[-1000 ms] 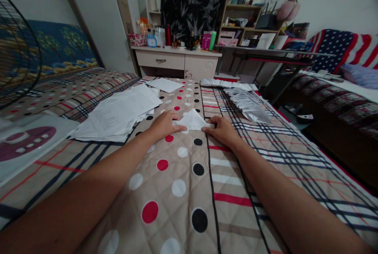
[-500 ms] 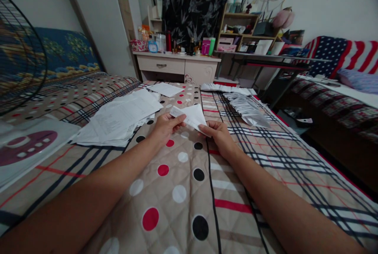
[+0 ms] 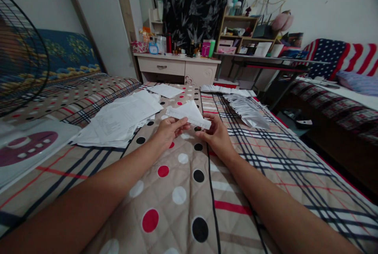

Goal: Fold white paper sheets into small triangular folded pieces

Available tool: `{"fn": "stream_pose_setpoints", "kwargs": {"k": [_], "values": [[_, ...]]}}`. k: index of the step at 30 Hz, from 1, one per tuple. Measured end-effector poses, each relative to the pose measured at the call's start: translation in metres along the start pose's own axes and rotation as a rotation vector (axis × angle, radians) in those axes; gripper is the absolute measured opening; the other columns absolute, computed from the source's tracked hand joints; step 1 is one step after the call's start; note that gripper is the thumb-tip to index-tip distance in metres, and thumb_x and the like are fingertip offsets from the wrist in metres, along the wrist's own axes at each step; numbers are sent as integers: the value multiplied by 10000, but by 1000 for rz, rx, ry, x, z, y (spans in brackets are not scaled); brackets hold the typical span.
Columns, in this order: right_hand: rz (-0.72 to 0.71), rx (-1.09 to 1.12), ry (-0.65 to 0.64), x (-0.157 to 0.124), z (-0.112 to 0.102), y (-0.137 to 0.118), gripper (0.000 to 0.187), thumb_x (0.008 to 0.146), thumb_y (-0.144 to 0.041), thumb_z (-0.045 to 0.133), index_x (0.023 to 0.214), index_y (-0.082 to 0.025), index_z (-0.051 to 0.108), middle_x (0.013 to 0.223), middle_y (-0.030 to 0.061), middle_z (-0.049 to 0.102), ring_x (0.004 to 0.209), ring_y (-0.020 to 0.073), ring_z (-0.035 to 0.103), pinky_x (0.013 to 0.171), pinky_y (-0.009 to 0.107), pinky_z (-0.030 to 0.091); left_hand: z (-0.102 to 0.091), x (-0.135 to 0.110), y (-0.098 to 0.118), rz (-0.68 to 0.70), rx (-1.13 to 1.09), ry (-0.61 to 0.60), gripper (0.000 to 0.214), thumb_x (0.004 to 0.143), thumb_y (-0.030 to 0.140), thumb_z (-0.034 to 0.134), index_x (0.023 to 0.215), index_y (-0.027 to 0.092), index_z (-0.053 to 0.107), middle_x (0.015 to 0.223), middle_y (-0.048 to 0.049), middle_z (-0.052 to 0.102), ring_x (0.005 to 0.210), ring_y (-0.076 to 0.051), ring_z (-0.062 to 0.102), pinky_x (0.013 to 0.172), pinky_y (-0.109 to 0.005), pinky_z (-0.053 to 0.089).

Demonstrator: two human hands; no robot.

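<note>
Between my hands is a folded sheet of white paper [image 3: 191, 111], with a narrow folded band along its near edge and a pointed part behind. My left hand [image 3: 173, 128] is closed on the band's left part, thumb on top. At the other end, my right hand [image 3: 217, 132] has its fingers behind the paper and its thumb just below the band's edge. To the left lies a spread pile of printed sheets [image 3: 118, 118]. Farther right, a fanned row of folded papers [image 3: 243, 108] rests near a second row of folded papers [image 3: 227, 89].
All of this lies on a quilted bedspread [image 3: 180, 175] with dots and plaid. A single sheet [image 3: 165, 90] is at the far end. A white plastic bag [image 3: 32, 143] and a fan [image 3: 22, 53] are at left. Beyond stands a cluttered dresser [image 3: 161, 65].
The paper's near edge has turned up into a flat band facing me. My right thumb has slid off the paper's top to below its edge. My left hand stays at the left end.
</note>
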State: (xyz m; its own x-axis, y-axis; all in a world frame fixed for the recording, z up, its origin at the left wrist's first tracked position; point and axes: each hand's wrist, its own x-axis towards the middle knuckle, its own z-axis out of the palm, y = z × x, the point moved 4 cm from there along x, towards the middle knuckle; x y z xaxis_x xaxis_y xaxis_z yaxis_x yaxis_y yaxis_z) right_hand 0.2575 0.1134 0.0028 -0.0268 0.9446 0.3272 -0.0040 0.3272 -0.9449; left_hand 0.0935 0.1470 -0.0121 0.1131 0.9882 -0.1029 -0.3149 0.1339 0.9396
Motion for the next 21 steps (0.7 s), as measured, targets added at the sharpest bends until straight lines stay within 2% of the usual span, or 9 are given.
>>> {"fn": "stream_pose_setpoints", "kwargs": {"k": [3,6,8,11,16,18,21], "values": [[-94,-59,30,-2,-1,-6,597,630,-265,788,1151,-267,495,982,17,631,822,172,617,687,278,501,0,0,-1,-11,-13,-1,262,625,318,824,731,128,679,687,-51,717,594,-101,642,519,-188,417],[-126,-113,46,-2,-3,-7,419,664,-264,755,1036,-239,563,959,23,643,830,178,614,705,285,498,1,-2,0,-15,-16,-26,251,631,304,821,742,121,689,684,-55,716,604,-101,645,518,-178,423],[-99,-123,58,-1,-5,-3,337,665,-286,747,957,-224,591,945,30,657,829,187,619,704,293,502,2,-3,1,-19,-23,-36,255,620,291,826,758,122,694,682,-47,711,610,-99,645,511,-169,422],[-8,-69,58,2,-9,3,315,640,-319,760,892,-213,604,878,28,682,770,188,632,688,303,510,1,-3,2,-25,-49,-34,289,587,256,841,802,131,695,694,-27,702,617,-93,639,503,-159,420],[69,24,2,4,-16,3,243,611,-298,794,775,-197,647,780,9,698,699,163,633,692,289,505,-7,4,6,29,-55,16,336,543,220,849,797,128,650,726,-22,680,641,-93,631,520,-157,432],[103,45,-35,4,-19,2,222,619,-298,795,757,-190,660,772,9,699,685,155,629,678,279,501,-13,7,8,70,5,36,439,533,232,854,901,144,631,749,-16,676,627,-96,625,507,-159,425],[194,48,-71,4,-25,5,253,583,-311,820,731,-173,668,738,9,694,630,138,607,615,254,484,-20,8,13,144,168,18,735,535,255,857,1200,218,544,776,18,666,542,-76,573,480,-166,410]]}}
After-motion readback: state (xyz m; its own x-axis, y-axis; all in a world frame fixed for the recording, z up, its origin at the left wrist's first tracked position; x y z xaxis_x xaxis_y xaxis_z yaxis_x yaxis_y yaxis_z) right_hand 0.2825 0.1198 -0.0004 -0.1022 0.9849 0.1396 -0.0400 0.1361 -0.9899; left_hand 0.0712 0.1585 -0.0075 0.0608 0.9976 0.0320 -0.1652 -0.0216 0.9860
